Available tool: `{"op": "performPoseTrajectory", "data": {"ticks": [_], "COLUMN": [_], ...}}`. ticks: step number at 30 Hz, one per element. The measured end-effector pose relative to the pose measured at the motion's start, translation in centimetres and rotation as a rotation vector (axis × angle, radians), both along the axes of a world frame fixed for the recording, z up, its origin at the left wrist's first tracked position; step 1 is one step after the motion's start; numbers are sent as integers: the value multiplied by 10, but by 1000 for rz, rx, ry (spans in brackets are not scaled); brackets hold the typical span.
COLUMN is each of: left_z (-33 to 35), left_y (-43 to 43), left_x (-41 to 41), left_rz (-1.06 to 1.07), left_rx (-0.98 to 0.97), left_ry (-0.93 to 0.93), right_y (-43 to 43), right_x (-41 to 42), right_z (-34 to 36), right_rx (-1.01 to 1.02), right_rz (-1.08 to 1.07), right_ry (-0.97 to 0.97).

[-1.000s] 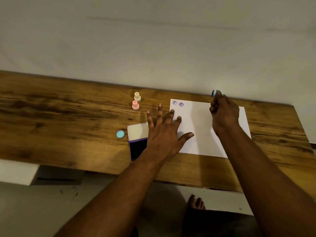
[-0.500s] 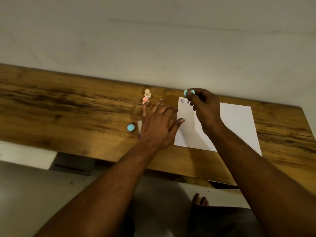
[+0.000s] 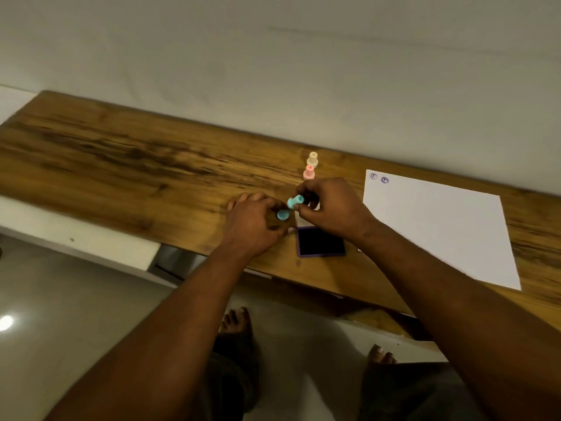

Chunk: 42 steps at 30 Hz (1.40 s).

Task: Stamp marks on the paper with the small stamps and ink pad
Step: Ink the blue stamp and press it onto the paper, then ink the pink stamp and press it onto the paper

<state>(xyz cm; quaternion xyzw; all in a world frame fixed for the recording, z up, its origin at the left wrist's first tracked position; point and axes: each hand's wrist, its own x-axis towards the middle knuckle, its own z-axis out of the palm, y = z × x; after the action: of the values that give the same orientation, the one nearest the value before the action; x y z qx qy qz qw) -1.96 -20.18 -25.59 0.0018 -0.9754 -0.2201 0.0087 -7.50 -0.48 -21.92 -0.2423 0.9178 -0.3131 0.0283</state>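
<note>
My right hand (image 3: 329, 208) pinches a small blue stamp (image 3: 295, 201), held on its side just left of the ink pad. My left hand (image 3: 255, 221) grips a round blue cap (image 3: 282, 214) right below that stamp, the two almost touching. The open ink pad (image 3: 320, 240), purple-framed with a dark face, lies on the wood by my right wrist; its pale lid is mostly hidden behind my right hand. A white paper (image 3: 440, 226) lies to the right with two purple marks (image 3: 379, 178) in its far left corner. A pink stamp (image 3: 309, 172) and a beige stamp (image 3: 312, 159) stand upright behind my hands.
Everything sits on a long wooden table (image 3: 121, 165) against a plain wall. The table's near edge runs just below the ink pad. My bare feet (image 3: 236, 323) show on the tiled floor under it.
My right hand has carried the blue stamp left off the paper to beside the ink pad. My left hand left the paper and picked up the blue cap. The view has swung left.
</note>
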Motion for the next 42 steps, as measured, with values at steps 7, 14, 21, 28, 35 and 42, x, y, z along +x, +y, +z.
{"op": "performPoseTrajectory", "data": {"ticks": [7, 14, 21, 28, 35, 42], "left_z": [-1, 3, 10, 10, 7, 2], "left_y": [-1, 1, 4, 2, -2, -10], "left_x": [-6, -7, -6, -7, -10, -10], "left_rz": [92, 105, 109, 118, 157, 224], "left_rx": [-15, -47, -83, -94, -101, -96], "left_ry": [-4, -20, -61, -62, -31, -8], "right_y": [-19, -28, -44, -43, -36, -10], "right_x": [-1, 1, 0, 6, -3, -37], "right_z": [-3, -3, -4, -20, -21, -7], "right_rx": [146, 260, 406, 265, 119, 215], "right_rz": [74, 129, 160, 61, 55, -207], "right_ry": [22, 34, 57, 36, -69, 276]}}
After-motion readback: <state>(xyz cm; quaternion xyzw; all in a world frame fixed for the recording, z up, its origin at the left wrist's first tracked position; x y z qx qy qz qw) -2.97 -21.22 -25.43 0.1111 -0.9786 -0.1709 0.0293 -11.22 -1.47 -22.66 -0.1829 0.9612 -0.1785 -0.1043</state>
